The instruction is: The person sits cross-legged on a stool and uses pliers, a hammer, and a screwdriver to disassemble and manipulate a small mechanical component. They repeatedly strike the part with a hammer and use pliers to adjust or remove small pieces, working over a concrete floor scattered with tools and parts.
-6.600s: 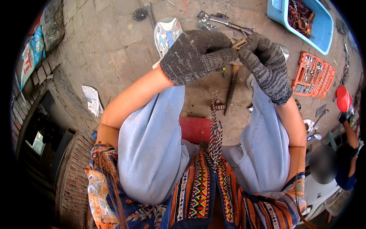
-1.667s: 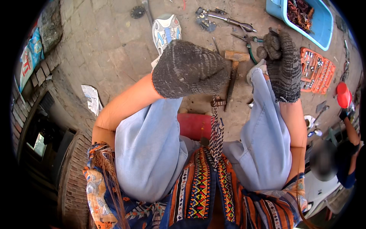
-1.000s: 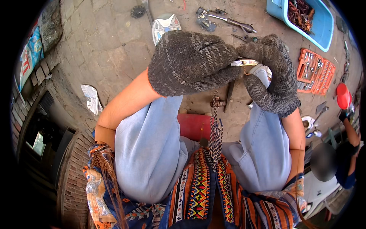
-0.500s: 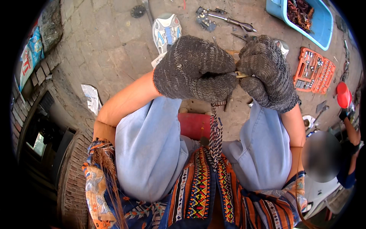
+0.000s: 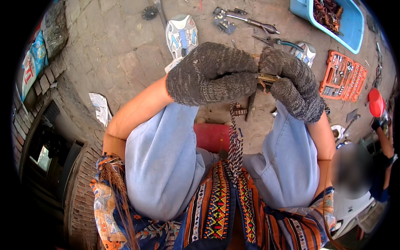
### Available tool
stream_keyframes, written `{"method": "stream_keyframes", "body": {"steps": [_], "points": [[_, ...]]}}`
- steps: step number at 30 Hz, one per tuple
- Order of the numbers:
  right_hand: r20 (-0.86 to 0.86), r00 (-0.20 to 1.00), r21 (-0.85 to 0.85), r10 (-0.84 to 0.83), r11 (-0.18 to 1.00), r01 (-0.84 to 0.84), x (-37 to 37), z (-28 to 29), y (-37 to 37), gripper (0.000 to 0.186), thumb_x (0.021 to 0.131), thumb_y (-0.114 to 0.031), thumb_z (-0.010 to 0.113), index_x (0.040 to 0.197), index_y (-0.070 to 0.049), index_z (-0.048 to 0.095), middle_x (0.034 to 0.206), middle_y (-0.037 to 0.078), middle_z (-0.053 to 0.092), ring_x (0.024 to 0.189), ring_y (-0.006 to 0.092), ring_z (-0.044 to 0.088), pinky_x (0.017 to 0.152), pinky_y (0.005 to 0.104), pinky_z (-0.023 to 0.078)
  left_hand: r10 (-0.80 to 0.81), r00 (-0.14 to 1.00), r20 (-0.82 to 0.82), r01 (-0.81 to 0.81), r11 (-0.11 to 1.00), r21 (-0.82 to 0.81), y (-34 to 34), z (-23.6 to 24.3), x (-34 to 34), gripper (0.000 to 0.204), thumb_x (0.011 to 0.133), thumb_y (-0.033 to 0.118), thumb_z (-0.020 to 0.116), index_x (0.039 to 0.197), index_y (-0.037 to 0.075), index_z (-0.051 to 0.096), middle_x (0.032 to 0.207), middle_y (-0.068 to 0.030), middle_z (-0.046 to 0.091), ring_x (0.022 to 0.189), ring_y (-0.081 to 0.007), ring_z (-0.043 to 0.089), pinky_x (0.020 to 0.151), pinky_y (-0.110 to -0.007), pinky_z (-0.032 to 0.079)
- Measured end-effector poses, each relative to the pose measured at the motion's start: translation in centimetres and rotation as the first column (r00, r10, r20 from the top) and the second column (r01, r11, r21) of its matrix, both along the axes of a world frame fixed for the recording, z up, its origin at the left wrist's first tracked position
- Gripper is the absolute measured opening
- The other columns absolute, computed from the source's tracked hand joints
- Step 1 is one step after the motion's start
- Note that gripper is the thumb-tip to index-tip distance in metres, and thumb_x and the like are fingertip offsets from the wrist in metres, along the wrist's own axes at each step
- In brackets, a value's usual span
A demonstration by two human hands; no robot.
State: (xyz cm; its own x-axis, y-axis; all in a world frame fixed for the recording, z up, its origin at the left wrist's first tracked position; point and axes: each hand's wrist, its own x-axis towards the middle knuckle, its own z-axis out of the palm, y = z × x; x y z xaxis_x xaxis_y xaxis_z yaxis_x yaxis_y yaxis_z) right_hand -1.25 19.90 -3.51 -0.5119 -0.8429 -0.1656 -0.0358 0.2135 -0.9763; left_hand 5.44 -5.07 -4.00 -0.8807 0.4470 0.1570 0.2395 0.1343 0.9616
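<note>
Both my hands wear dark grey knitted gloves and are raised in front of my knees. Between them is a small brass-coloured metal piece (image 5: 268,77) with dark slots; its exact kind does not show. My left hand (image 5: 212,76) is closed, pinching its left end between thumb and fingers. Bent around the right end, my right hand (image 5: 293,83) has its thumb below and its fingers above, also gripping it. The gloves hide both ends. Under the hands, a ridged brownish part (image 5: 239,110) and a dark bar (image 5: 251,107) lie on the ground.
Pliers (image 5: 283,42) lie by my right shoe, with a screwdriver (image 5: 260,24) beyond. A blue tub (image 5: 350,31) of coppery scrap stands far right, near an orange socket set (image 5: 342,77). A co-worker (image 5: 381,183) is at the right edge, close to a red container (image 5: 376,103).
My right hand's finger and thumb have spread a little, uncovering more of the metal piece. The right glove has shifted, and more of the pliers and right shoe shows.
</note>
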Motion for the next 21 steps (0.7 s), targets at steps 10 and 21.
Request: {"method": "stream_keyframes", "body": {"steps": [10,21], "points": [[-0.151,0.988,0.034,0.044,0.999,-0.039,-0.2,0.9,-0.9,0.057,0.079,-0.018,0.068,0.129,-0.002,0.046,0.129,0.015,0.049,0.122,0.028,0.044,0.103,0.0396,0.032,0.044,0.993,0.105,-0.044,0.999,-0.01,0.0,0.4,-0.1,0.031,0.083,0.008,0.063,0.11,-0.005,0.057,0.088,-0.0124,0.067,0.066,-0.0144,0.065,0.057,-0.027,0.051],[-0.342,0.939,-0.003,-0.042,0.999,0.043,0.3,-0.3,-2.1,0.039,0.083,-0.018,0.064,0.116,0.0,0.053,0.113,0.02,0.055,0.104,0.034,0.055,0.091,0.0407,0.043,0.092,0.987,0.129,-0.09,0.996,-0.022,0.4,0.4,-0.3,0.022,0.086,0.007,0.059,0.105,-0.004,0.058,0.079,-0.0102,0.066,0.06,-0.0134,0.062,0.055,-0.026,0.05]]}}
